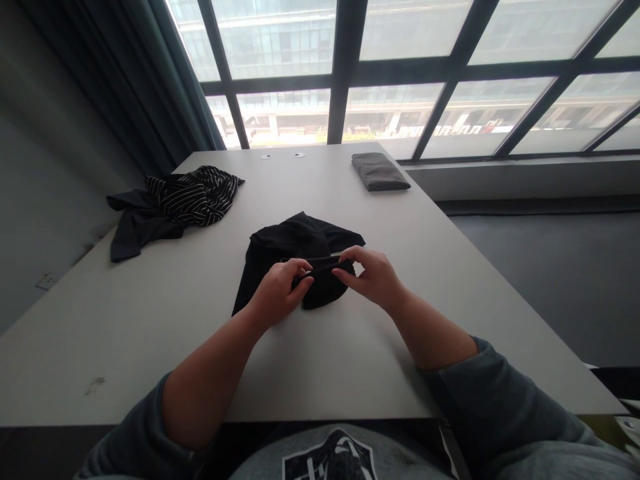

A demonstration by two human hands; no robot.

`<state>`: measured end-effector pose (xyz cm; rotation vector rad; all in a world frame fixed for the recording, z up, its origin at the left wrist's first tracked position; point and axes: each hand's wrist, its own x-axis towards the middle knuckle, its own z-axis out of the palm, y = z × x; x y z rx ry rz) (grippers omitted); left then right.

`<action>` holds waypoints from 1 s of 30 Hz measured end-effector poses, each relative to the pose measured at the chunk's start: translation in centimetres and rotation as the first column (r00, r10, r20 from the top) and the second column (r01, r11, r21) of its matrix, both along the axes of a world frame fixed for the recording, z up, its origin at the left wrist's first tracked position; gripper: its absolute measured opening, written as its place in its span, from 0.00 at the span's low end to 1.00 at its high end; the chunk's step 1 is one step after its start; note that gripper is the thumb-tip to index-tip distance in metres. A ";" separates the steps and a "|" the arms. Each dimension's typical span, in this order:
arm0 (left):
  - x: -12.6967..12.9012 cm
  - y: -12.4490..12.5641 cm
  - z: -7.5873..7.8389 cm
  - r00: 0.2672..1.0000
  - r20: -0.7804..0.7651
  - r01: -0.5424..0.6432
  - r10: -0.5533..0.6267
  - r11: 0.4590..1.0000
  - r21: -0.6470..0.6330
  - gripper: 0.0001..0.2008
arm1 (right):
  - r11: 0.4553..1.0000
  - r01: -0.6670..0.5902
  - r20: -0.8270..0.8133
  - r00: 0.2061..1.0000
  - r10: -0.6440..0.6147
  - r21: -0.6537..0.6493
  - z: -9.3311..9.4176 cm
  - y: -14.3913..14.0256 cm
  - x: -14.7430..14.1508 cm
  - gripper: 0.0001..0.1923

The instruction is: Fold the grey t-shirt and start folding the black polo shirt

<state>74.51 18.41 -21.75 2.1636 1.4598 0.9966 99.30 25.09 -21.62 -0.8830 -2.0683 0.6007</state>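
Observation:
A black garment lies loosely spread on the white table in front of me; its exact kind does not show. My left hand pinches the near edge of it between thumb and fingers. A short way to the right, my right hand pinches the same edge, which looks like a band or collar. Between the hands this edge is lifted a little, and part of the cloth hangs below it onto the table. Some of the cloth is hidden behind my fingers.
On the left of the white table lies a crumpled striped black-and-white cloth with a dark grey cloth beside it. A folded grey cloth sits at the back right. Windows stand behind, and a dark curtain hangs at the left.

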 end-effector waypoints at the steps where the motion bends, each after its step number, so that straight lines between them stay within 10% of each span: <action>1: -0.1 0.0 0.2 1.000 -0.013 0.014 -0.014 1.000 0.021 0.07 | 1.000 0.010 0.003 1.000 -0.010 0.008 0.2 0.0 0.1 0.11; 14: -0.6 0.1 1.4 0.990 -0.022 0.137 -0.136 0.989 0.052 0.19 | 0.939 -0.303 -0.319 0.917 0.240 -0.162 -0.3 0.6 -0.4 0.17; 30: -0.2 0.0 0.5 0.959 -0.225 0.197 -0.174 0.977 0.086 0.17 | 0.976 -0.218 -0.020 0.976 0.218 -0.004 0.7 -0.1 -0.5 0.10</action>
